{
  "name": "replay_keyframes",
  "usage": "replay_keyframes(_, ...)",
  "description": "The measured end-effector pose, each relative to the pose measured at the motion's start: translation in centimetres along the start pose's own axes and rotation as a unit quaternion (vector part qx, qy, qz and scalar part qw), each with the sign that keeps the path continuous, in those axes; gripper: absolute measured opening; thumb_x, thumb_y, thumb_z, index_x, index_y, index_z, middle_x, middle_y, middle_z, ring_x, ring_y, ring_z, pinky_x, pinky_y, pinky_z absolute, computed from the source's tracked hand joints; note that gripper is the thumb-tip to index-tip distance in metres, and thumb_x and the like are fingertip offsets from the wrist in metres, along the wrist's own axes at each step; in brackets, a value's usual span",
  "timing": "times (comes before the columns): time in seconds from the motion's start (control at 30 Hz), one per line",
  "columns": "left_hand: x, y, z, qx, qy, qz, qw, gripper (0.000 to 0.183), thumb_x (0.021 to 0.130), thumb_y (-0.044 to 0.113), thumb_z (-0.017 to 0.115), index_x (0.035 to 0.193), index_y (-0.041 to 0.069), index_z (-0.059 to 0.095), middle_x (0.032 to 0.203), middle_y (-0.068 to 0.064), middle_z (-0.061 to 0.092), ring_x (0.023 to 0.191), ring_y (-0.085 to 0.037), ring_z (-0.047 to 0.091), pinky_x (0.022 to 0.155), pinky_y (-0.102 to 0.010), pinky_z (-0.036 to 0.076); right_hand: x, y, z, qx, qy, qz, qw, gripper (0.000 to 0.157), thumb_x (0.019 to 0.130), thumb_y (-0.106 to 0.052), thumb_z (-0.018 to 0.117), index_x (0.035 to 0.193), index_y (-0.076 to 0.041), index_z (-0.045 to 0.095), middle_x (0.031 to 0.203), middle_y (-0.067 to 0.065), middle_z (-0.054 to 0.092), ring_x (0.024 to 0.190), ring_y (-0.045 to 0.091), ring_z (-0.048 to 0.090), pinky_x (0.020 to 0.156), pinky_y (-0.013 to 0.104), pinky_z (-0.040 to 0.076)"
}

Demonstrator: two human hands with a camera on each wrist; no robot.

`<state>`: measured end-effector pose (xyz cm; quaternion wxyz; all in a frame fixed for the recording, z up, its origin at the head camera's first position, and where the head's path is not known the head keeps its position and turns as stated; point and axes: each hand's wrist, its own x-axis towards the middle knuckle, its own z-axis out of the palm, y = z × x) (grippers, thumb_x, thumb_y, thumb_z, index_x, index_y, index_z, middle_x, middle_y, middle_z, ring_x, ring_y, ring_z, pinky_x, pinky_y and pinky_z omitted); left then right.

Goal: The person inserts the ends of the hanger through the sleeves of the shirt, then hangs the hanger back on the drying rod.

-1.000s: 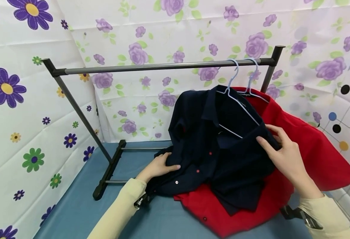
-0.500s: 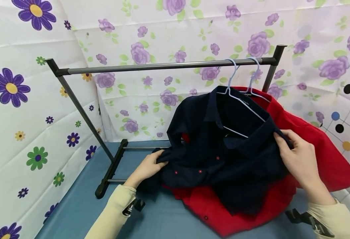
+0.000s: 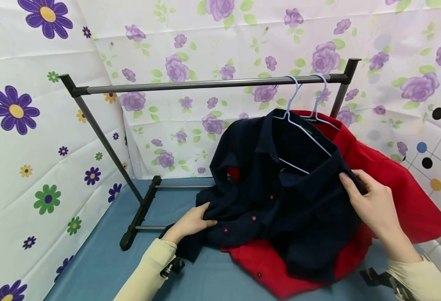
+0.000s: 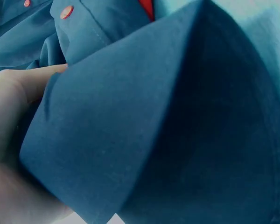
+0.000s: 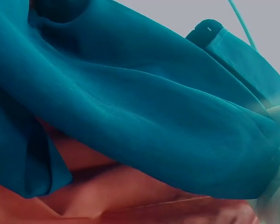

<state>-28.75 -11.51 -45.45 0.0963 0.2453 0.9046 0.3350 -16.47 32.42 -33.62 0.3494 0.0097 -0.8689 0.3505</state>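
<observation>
A navy shirt (image 3: 243, 175) with red buttons hangs on a pale blue wire hanger (image 3: 291, 100), its collar spread over the hanger. At its lower left side my left hand (image 3: 190, 222) grips the cloth; in the left wrist view folded navy fabric (image 4: 102, 121) covers most of those fingers. My right hand (image 3: 376, 205) pinches the shirt's shoulder on the right, thumb in front. Behind it a red shirt (image 3: 390, 184) hangs on a second hanger (image 3: 321, 94), its lower part spread over the table. In the right wrist view, only an edge of the right hand (image 5: 275, 186) shows.
Both hangers hook over the right end of the rack's grey bar (image 3: 190, 85). The rack's black foot (image 3: 139, 215) stands on the blue table cloth (image 3: 100, 255) at left. Flowered sheets (image 3: 190, 129) close off the back and sides.
My right hand has moved right with the shoulder of the navy shirt, spreading it wider. The left hand went left, then lower, and a navy flap now hangs beneath it.
</observation>
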Motion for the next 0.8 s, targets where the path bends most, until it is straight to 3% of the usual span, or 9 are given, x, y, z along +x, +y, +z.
replay_keyframes(0.1,-0.2,0.4,-0.3,0.003,0.001,-0.024,0.9997,0.078,0.095,0.030,0.072,0.153,-0.006,0.034,0.152,-0.025,0.042,0.137,-0.040,0.045,0.110,-0.051,0.037,0.0,0.0,-0.1,-0.001,-0.006,0.003,1.000,0.020,0.098,-0.030,0.067,0.110,-0.015,0.073,0.088,0.000,0.073,0.070,-0.003,0.055,0.066,0.010,0.042)
replay_keyframes(0.17,-0.4,0.6,-0.6,0.005,0.002,-0.029,0.9996,0.081,0.094,0.032,0.072,0.153,-0.007,0.033,0.153,-0.026,0.040,0.138,-0.040,0.044,0.110,-0.052,0.037,-0.1,0.0,-0.1,-0.004,-0.006,0.001,1.000,0.022,0.098,-0.030,0.067,0.112,-0.015,0.073,0.091,0.007,0.073,0.071,-0.004,0.055,0.066,0.010,0.042)
replay_keyframes(0.3,-1.0,1.1,-1.5,0.009,0.017,-0.025,0.9995,0.078,0.093,0.035,0.073,0.153,-0.001,0.038,0.149,-0.024,0.047,0.133,-0.038,0.049,0.107,-0.052,0.040,-0.1,-0.2,-0.5,-0.006,0.013,-0.003,1.000,0.026,0.098,-0.029,0.068,0.121,-0.017,0.072,0.093,-0.015,0.069,0.074,-0.006,0.054,0.069,0.007,0.041)
replay_keyframes(0.43,-2.0,1.5,-3.0,0.032,0.055,-0.008,0.9979,0.068,0.093,0.036,0.074,0.149,0.009,0.047,0.132,-0.016,0.061,0.110,-0.030,0.063,0.090,-0.048,0.051,0.0,-1.2,-1.5,0.017,0.063,0.006,0.998,0.028,0.098,-0.027,0.069,0.124,-0.019,0.072,0.095,-0.029,0.062,0.079,-0.007,0.057,0.072,0.005,0.041)
replay_keyframes(0.53,-3.2,1.7,-4.2,0.049,0.084,0.004,0.9952,0.062,0.094,0.036,0.073,0.147,0.012,0.050,0.121,-0.010,0.065,0.097,-0.025,0.064,0.079,-0.044,0.052,-0.3,-1.9,-2.1,0.029,0.120,-0.010,0.992,0.025,0.096,-0.024,0.070,0.120,-0.016,0.075,0.100,-0.023,0.067,0.083,-0.008,0.057,0.073,0.005,0.042)
replay_keyframes(0.67,-5.5,2.1,-5.9,0.066,0.114,0.010,0.9912,0.059,0.095,0.035,0.072,0.146,0.015,0.051,0.119,-0.007,0.066,0.102,-0.027,0.064,0.081,-0.044,0.052,-1.4,-2.9,-2.1,0.039,0.182,-0.069,0.980,0.022,0.095,-0.017,0.071,0.113,-0.006,0.077,0.105,-0.009,0.073,0.087,-0.011,0.058,0.072,0.005,0.041)
replay_keyframes(0.8,-7.5,2.3,-7.4,0.102,0.160,0.025,0.9815,0.055,0.097,0.032,0.070,0.145,0.013,0.053,0.118,-0.008,0.066,0.103,-0.029,0.064,0.080,-0.047,0.053,-2.8,-4.7,-0.7,0.104,0.186,-0.122,0.969,0.018,0.094,-0.009,0.070,0.104,0.005,0.075,0.098,-0.007,0.074,0.085,-0.008,0.062,0.068,0.007,0.041)
